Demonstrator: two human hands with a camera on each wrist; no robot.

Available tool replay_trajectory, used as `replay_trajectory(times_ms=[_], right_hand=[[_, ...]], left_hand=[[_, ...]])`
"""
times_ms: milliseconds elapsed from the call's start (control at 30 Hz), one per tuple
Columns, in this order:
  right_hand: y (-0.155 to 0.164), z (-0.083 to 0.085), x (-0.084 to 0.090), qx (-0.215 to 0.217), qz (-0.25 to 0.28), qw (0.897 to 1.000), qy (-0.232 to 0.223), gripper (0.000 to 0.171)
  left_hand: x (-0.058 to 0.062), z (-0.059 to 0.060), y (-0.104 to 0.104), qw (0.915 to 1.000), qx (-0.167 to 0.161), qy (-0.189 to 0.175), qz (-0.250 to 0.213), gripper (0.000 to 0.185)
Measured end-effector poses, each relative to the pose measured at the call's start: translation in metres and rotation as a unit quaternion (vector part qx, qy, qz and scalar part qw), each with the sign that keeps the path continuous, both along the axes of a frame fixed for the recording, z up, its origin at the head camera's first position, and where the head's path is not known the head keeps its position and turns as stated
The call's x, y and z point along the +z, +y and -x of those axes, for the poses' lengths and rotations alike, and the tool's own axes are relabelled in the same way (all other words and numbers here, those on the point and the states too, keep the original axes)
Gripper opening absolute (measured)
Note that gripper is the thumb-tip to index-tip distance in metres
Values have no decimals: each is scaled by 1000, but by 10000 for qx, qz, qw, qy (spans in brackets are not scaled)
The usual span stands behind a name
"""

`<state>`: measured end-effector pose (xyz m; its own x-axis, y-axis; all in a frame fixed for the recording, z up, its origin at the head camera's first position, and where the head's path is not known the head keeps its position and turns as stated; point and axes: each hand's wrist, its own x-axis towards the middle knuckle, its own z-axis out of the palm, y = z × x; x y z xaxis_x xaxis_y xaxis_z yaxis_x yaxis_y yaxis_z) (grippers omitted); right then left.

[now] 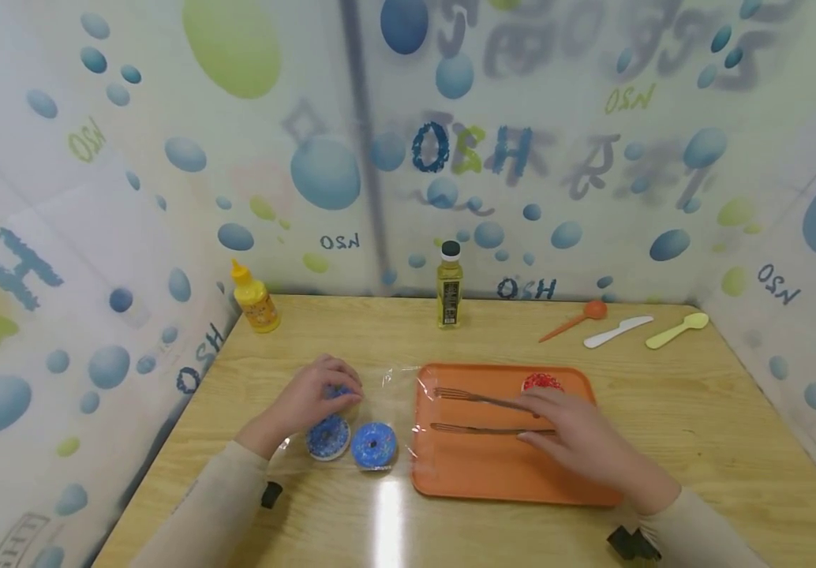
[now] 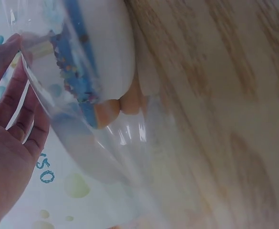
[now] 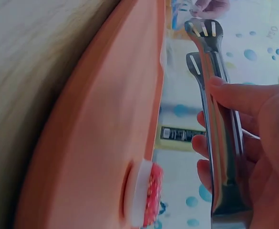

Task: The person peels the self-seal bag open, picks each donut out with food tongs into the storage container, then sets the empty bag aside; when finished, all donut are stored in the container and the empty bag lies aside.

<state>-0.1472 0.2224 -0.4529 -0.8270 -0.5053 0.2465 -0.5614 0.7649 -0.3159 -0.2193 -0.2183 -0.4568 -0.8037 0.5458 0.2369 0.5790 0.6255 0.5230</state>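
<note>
My left hand [image 1: 308, 404] pinches the edge of a clear plastic bag [image 2: 115, 162] between thumb and fingertips. Inside the bag are blue sprinkled toy donuts: one [image 1: 374, 446] at the right, another [image 1: 327, 439] beside it, and a third [image 1: 337, 391] partly hidden by the hand. My right hand [image 1: 578, 435] holds metal tongs [image 3: 220, 124], thumb on one arm and fingers round the other. The tongs' two arms stand apart, slotted tips pointing left, with nothing between them. Below them lies an orange tray [image 1: 493, 477]; a red-topped donut [image 1: 541, 383] sits near its back edge.
A yellow squeeze bottle [image 1: 257, 301] stands at the back left, an oil bottle [image 1: 450, 288] at the back middle. An orange spoon [image 1: 578, 319], a white knife [image 1: 617, 332] and a yellow spoon [image 1: 678, 330] lie at the back right. The bag overlaps the tray's left edge.
</note>
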Motion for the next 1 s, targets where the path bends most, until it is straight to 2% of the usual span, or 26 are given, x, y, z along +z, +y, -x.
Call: replay_trajectory(times_ms=[400,800,1000], right_hand=[[-33,21,1,437,-446,9978,-237,48],[-53,31,9,1032,-463,9910,-719,48],[-58,39,10,1413,-367,9844,-980,48]], left_hand=[[-1,0,-1,9998,-41,117,-128,5],[-1,1,-2,9998,5,73,-193,10],[0,0,-2,9997,5,43,-244,4]])
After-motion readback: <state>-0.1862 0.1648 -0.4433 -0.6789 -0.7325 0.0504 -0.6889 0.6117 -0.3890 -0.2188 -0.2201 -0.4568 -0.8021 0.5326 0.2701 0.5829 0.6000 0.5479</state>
